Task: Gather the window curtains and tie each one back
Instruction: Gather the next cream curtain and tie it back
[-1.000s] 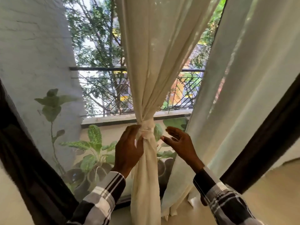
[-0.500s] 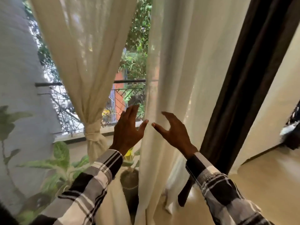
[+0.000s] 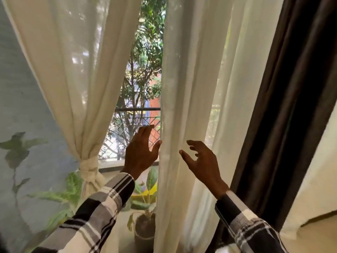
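Cream curtains, dark drape

Both hands left the tied curtain and reached the loose curtain.

Below my arms, a pale balcony floor carries a dark round plant pot with broad green leaves, near and between the curtains. At the near right, a cream indoor floor shows past the dark drape.

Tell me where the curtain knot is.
In the head view, the knot sits lower left on the tied curtain, left of the left hand.
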Demonstrator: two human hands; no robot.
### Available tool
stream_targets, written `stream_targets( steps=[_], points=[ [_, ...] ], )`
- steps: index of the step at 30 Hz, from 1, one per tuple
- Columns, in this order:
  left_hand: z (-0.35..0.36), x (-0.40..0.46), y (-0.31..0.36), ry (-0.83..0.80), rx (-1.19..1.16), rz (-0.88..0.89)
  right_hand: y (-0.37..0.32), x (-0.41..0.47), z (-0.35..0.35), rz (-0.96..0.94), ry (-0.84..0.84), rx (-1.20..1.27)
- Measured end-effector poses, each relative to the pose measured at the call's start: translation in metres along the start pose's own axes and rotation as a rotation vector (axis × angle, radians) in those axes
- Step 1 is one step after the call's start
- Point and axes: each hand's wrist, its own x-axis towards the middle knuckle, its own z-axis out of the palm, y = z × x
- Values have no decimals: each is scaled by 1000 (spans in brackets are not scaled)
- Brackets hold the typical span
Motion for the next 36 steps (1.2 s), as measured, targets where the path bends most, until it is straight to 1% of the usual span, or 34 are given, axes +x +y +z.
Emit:
stream_targets(
  steps=[2, 6, 8, 10, 12, 14, 16, 17, 18, 20, 24, 27, 29, 33, 35, 36],
  points=[
    [8, 8, -4, 10, -18, -32, 1, 11, 6, 5, 37, 22],
    [50, 55, -23, 33, -53, -80, 5, 59, 25, 72, 130, 60],
    [71, 80, -31, 34, -115, -129, 2, 77, 32, 105, 147, 57],
    [91, 102, -34, -6, -251, -223, -2, 89, 41, 121, 141, 41],
    [109, 123, -34, -107, -425, -355, -4, 97, 52, 137, 135, 16],
    [117, 140, -30, -224, -662, -493, -3, 105, 60, 168, 136, 22],
    [122, 153, -28, -313, -843, -565, 2, 112, 62, 177, 157, 77],
    [123, 154, -27, -337, -881, -568, 6, 112, 62, 174, 163, 103],
    [126, 158, -28, -336, -877, -539, 12, 115, 60, 162, 166, 133],
    [128, 152, -36, -257, -811, -483, 18, 112, 59, 143, 180, 171],
    [140, 144, -35, 63, -511, -397, 44, 125, 53, 94, 215, 170],
    [137, 125, -23, 204, -332, -278, 58, 130, 58, 108, 194, 133],
    [137, 108, -11, 224, -213, -204, 66, 133, 63, 79, 141, 146],
    [133, 82, 7, 104, 26, -90, 63, 129, 73, 38, 36, 162],
    [130, 79, 14, 125, 42, -4, 61, 124, 77, 5, -24, 129],
    [130, 78, 22, 152, 30, 7, 62, 122, 77, -23, -43, 120]
  ],
)
